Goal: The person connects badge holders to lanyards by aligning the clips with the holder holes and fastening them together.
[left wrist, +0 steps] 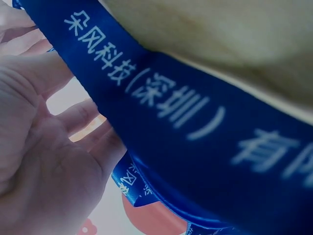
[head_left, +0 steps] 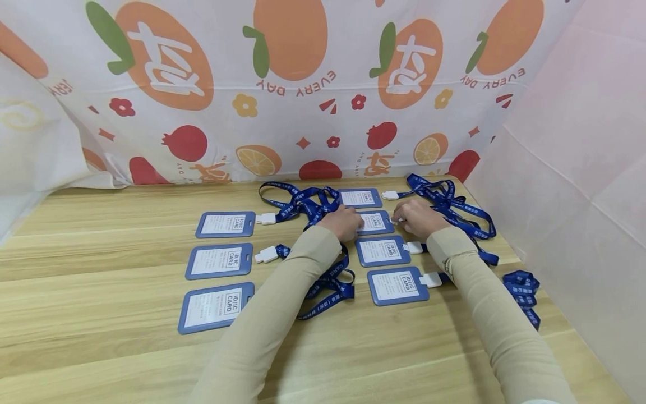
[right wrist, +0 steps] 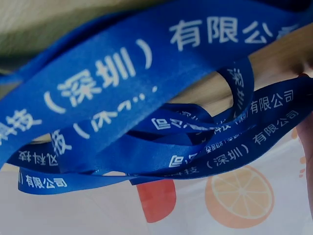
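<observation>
Between our left hand (head_left: 344,223), whose grip we cannot tell, and our right hand (head_left: 418,218), pinching a white clip (head_left: 394,221), the blue card holder (head_left: 374,223) lies lengthwise, second from the back in the right-hand column.

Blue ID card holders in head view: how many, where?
7. Left column: far holder, middle holder, near holder (partly behind the left sleeve). Right column, far to near: first holder, second holder, third holder, fourth holder. Others may be hidden.
</observation>
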A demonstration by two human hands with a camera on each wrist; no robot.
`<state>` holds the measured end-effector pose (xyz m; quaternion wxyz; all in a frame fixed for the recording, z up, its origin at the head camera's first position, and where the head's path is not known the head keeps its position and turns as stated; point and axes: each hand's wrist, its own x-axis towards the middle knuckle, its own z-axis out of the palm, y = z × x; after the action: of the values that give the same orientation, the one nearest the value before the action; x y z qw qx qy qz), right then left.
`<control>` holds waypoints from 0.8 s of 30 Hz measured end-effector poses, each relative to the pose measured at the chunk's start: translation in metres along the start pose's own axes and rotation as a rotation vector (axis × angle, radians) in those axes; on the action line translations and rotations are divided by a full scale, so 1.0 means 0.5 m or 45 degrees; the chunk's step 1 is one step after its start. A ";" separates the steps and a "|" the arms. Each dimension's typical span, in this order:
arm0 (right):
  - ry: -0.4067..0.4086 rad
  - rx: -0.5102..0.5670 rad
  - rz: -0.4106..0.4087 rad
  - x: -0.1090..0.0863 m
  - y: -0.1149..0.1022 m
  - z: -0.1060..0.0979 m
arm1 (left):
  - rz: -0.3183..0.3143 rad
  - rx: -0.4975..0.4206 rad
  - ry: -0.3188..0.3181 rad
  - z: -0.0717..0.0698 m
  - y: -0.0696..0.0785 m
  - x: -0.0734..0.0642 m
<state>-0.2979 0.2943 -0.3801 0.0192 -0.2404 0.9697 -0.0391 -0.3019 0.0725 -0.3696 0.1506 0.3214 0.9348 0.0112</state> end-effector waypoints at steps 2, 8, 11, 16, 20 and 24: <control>0.005 0.001 -0.002 0.000 0.000 0.001 | 0.002 0.000 0.002 0.001 0.000 0.001; 0.001 -0.003 -0.004 0.001 -0.002 0.001 | 0.013 0.001 0.020 0.001 0.000 -0.002; 0.001 0.002 -0.002 0.002 -0.003 0.000 | 0.025 0.002 0.036 0.000 -0.001 -0.006; 0.018 0.009 -0.015 0.004 -0.002 -0.001 | 0.028 0.001 0.056 -0.001 -0.001 -0.008; 0.029 0.019 -0.031 0.003 0.000 0.001 | 0.016 0.000 0.050 0.002 -0.002 -0.002; 0.033 0.035 -0.040 0.002 0.002 0.003 | 0.007 0.004 0.042 0.006 -0.003 0.004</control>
<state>-0.2992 0.2948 -0.3815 0.0094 -0.2550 0.9653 -0.0557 -0.3032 0.0724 -0.3732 0.1344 0.3238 0.9364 0.0155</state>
